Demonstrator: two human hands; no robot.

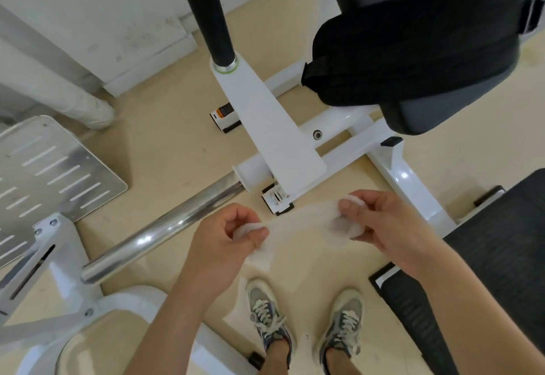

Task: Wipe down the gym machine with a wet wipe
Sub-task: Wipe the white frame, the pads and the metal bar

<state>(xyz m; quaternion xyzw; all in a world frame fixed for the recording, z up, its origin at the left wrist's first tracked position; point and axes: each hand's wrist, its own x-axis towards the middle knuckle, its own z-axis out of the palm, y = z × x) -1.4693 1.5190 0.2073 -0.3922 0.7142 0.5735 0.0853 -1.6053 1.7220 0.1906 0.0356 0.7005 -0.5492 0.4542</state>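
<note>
A thin white wet wipe (298, 227) is stretched flat between my two hands in front of my body. My left hand (224, 239) pinches its left edge with thumb and fingers. My right hand (383, 224) pinches its right edge the same way. Just beyond the wipe stands the white gym machine (274, 126), with a black grip handle (211, 20) rising from its sloped white arm. The black padded seat (413, 50) sits to the upper right. A chrome bar (165, 224) runs from the frame toward the lower left.
A perforated metal footplate (53, 168) on a white frame stands at the left. A black pad (501, 250) is at the right edge. My two sneakers (306, 321) stand on the beige floor below my hands. A white wall base lies at the upper left.
</note>
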